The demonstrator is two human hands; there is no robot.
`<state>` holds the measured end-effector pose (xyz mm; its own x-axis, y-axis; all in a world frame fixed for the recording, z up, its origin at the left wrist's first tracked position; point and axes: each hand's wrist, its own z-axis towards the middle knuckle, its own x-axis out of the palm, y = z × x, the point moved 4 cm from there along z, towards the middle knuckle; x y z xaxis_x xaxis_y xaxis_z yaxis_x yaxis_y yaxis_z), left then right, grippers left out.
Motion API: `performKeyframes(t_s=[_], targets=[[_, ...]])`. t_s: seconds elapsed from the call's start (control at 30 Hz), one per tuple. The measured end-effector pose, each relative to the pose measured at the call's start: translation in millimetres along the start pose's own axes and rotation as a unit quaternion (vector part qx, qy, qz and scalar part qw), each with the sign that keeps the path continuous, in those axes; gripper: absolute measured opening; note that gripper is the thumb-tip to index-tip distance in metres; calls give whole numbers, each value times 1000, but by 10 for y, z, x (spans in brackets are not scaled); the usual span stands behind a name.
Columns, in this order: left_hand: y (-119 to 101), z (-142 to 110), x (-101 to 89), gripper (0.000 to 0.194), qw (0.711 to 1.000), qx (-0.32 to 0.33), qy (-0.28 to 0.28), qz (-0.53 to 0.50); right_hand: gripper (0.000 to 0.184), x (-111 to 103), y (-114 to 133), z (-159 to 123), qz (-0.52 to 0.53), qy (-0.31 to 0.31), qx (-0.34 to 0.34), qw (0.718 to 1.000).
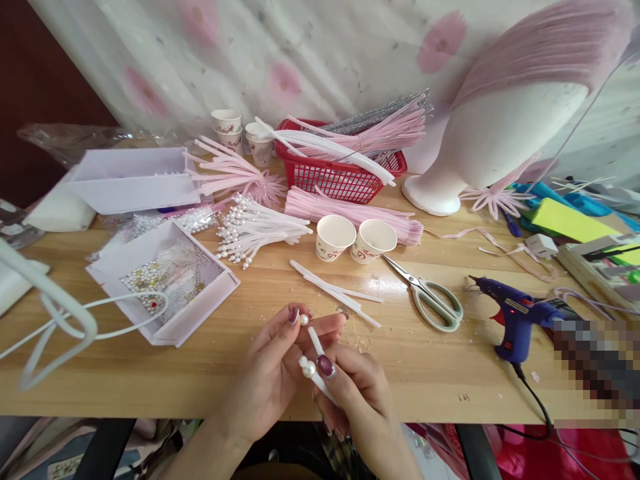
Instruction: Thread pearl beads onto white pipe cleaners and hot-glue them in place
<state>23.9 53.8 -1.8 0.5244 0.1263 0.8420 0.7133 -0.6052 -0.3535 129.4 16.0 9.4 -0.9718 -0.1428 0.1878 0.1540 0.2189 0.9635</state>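
My left hand (273, 367) pinches a small white pearl bead (305, 320) between thumb and forefinger. In my right hand (357, 393) is a folded white pipe cleaner (316, 340), with another pearl bead (309, 369) on it near my thumb. The free tip of the pipe cleaner points up towards the bead in my left hand, a small gap apart. Just beyond my hands, a few loose white pipe cleaners (340, 293) lie crossed on the wooden table (210, 387). A heap of white pipe cleaners tipped with pearls (260, 230) lies farther back.
A bead tray (220, 300) stands to the left. Two paper cups (334, 243), scissors (435, 303) and a blue glue gun (515, 320) with a trailing cord are to the right. Behind are a red basket (330, 180), pink pipe cleaners (360, 217) and a white mannequin head (500, 147).
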Motion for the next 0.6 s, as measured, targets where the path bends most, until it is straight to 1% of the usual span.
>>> performKeyframes(t_s=[0.23, 0.43, 0.5, 0.6], targets=[[20, -5, 19, 16, 1000, 6, 10, 6, 45, -12, 8, 14, 18, 11, -5, 1000], [20, -5, 33, 14, 999, 2, 34, 16, 47, -46, 4, 10, 22, 2, 15, 1000], [1, -8, 40, 16, 999, 14, 35, 35, 45, -55, -21, 16, 38, 11, 19, 999], [-38, -19, 59, 19, 995, 31, 19, 95, 45, -72, -43, 18, 55, 24, 15, 998]])
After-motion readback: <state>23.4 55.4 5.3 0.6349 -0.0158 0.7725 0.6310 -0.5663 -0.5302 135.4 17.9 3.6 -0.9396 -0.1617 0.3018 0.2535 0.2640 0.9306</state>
